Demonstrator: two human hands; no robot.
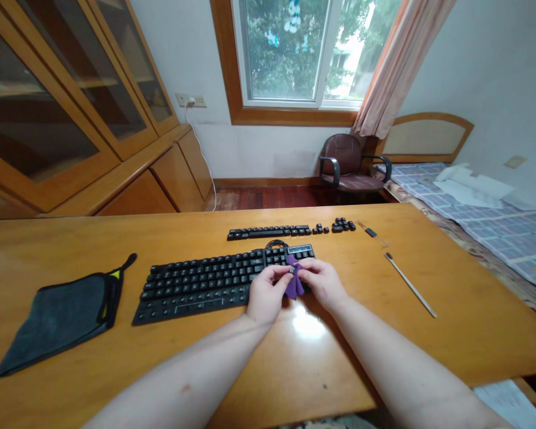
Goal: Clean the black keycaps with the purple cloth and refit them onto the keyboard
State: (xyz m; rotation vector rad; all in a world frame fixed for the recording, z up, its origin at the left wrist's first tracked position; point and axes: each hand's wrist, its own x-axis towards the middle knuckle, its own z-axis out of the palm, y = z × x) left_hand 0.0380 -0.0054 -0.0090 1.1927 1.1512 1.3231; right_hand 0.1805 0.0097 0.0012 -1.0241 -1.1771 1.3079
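A small dark keycap [292,270] is pinched between the thumb and forefinger of my left hand [265,293]. My right hand [325,283] grips a bunched purple cloth [295,288], which touches the keycap. Both hands are closed and meet above the right end of a black keyboard [201,279]. The keyboard's front row shows bare switches, while most rows behind it still carry keycaps. Loose black keycaps [270,232] lie lined up behind the keyboard, with a smaller keycap group [343,225] to their right. My hands hide part of the number pad.
On the right lie a wire keycap puller [370,233] and a thin pale stick with a dark tip [411,286]. A dark grey pouch [71,310] rests at the left of the wooden table [183,369]. Beyond the table are an armchair [346,161] and a bed [482,190].
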